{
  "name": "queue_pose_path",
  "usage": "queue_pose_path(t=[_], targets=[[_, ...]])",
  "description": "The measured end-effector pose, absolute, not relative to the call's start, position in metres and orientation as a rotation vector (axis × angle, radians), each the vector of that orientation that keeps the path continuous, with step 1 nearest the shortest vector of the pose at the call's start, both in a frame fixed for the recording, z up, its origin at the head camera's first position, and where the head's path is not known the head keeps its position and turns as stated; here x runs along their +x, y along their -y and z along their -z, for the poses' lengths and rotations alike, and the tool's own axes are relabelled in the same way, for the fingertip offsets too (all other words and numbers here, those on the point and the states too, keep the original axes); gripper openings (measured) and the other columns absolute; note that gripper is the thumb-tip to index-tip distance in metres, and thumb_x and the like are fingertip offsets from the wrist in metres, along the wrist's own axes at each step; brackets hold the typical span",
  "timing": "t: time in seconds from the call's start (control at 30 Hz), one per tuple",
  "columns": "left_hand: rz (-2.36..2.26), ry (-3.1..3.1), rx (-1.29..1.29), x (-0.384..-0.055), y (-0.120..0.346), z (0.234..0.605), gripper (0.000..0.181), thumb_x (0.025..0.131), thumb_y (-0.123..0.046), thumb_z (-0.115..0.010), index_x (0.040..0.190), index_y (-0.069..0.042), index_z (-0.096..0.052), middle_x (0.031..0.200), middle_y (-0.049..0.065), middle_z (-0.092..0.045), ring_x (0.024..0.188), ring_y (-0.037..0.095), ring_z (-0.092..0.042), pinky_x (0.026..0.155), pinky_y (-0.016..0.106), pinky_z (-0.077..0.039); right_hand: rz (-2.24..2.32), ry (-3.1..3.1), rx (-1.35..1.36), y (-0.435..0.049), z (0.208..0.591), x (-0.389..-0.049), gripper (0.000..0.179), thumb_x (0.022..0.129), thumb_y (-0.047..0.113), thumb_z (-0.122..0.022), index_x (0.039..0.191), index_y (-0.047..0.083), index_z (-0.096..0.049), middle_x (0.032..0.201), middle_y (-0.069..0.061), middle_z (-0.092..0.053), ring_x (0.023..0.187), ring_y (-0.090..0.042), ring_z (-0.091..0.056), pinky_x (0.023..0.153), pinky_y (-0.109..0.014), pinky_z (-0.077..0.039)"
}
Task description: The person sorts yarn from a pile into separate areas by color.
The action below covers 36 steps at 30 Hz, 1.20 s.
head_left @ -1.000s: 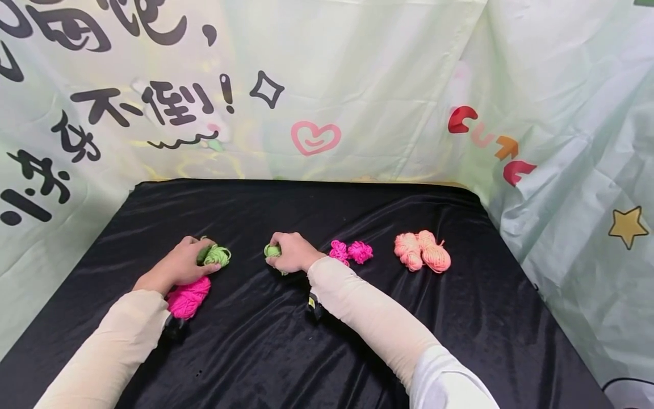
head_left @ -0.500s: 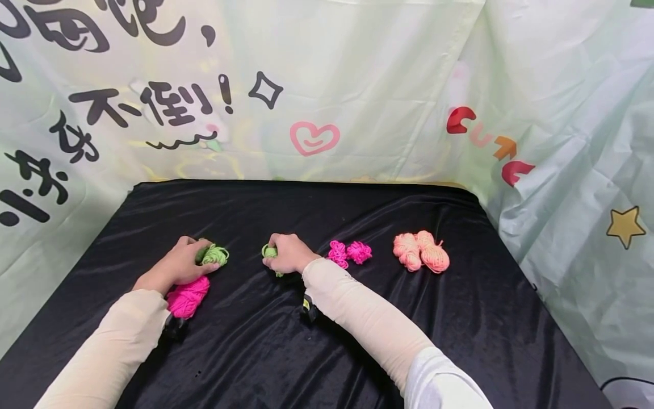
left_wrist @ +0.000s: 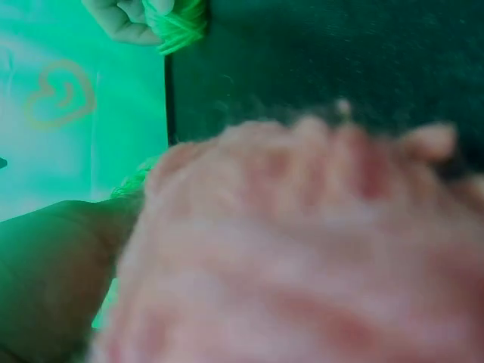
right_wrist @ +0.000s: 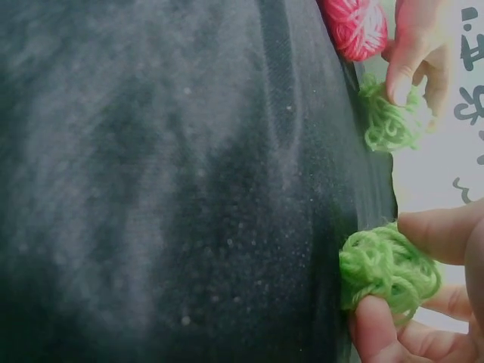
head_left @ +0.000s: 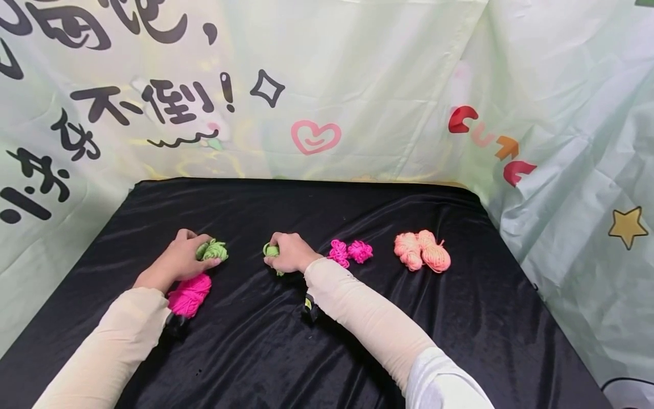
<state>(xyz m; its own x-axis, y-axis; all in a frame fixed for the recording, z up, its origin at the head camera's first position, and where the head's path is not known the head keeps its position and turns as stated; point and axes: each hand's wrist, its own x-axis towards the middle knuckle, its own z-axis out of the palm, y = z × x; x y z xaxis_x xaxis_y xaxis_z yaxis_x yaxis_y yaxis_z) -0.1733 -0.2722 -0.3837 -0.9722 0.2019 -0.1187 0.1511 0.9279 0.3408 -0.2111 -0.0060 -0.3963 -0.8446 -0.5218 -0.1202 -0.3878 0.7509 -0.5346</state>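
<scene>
In the head view my left hand holds a small green yarn bundle between thumb and fingers. A bright pink yarn ball lies just under that wrist. To the right, my right hand pinches a second green yarn bundle, mostly covered by the fingers. The right wrist view shows this looped green bundle between thumb and fingertips, with the left hand's green bundle beyond it. A blurred pink mass fills much of the left wrist view.
Two small magenta yarn bundles lie beyond the right wrist. Farther right sit peach yarn bundles, side by side. A wrinkled black cloth covers the table, and a printed pale curtain hangs behind and at the sides.
My left fingers have shifted slightly away from me, and the green bundle there sits a little higher in view. My right hand stays almost in place on its bundle.
</scene>
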Motion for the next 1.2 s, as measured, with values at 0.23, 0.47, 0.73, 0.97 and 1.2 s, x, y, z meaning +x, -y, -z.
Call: queue_pose_path(t=[0.23, 0.47, 0.73, 0.97, 1.2], targets=[[-0.567, -3.025, 0.368, -0.173, 0.266, 0.381, 0.059, 0.086, -0.038, -0.071, 0.128, -0.001, -0.054, 0.126, 0.032, -0.040, 0.115, 0.054, -0.037, 0.091, 0.064, -0.036, 0.720, -2.698, -0.729, 0.003, 0.396, -0.213, 0.030, 0.089, 0.032, -0.069, 0.107, 0.012, -0.059, 0.088, 0.001, -0.058, 0.081, -0.015, -0.056, 0.068, -0.023, -0.045], [-0.629, -3.066, 0.506, -0.178, 0.254, 0.375, 0.046, 0.084, -0.025, -0.074, 0.116, 0.004, -0.057, 0.104, 0.021, -0.059, 0.093, 0.037, -0.055, 0.080, 0.051, -0.044, 0.727, -2.709, -0.721, 0.000, 0.393, -0.214, 0.029, 0.089, 0.033, -0.069, 0.106, 0.012, -0.058, 0.087, 0.000, -0.058, 0.080, -0.016, -0.056, 0.068, -0.024, -0.045], [-0.695, -3.059, 0.578, -0.183, 0.230, 0.377, 0.035, 0.080, -0.019, -0.077, 0.104, -0.003, -0.059, 0.080, 0.004, -0.057, 0.074, 0.025, -0.053, 0.069, 0.041, -0.043, 0.743, -2.726, -0.692, -0.006, 0.390, -0.214, 0.032, 0.088, 0.033, -0.070, 0.105, 0.010, -0.056, 0.083, -0.002, -0.058, 0.078, -0.017, -0.056, 0.067, -0.025, -0.045], [-0.683, -3.022, 0.629, -0.184, 0.210, 0.378, 0.037, 0.080, -0.017, -0.077, 0.106, -0.003, -0.054, 0.077, 0.004, -0.053, 0.072, 0.025, -0.051, 0.069, 0.043, -0.043, 0.750, -2.739, -0.644, -0.009, 0.388, -0.211, 0.035, 0.087, 0.034, -0.071, 0.103, 0.010, -0.051, 0.084, -0.003, -0.057, 0.078, -0.018, -0.057, 0.069, -0.026, -0.046], [-0.693, -3.013, 0.688, -0.187, 0.195, 0.383, 0.034, 0.078, -0.014, -0.078, 0.101, -0.006, -0.055, 0.083, 0.003, -0.055, 0.078, 0.025, -0.053, 0.073, 0.042, -0.044, 0.757, -2.765, -0.619, -0.014, 0.389, -0.209, 0.036, 0.086, 0.033, -0.071, 0.103, 0.007, -0.052, 0.084, -0.005, -0.057, 0.080, -0.019, -0.057, 0.072, -0.028, -0.047]])
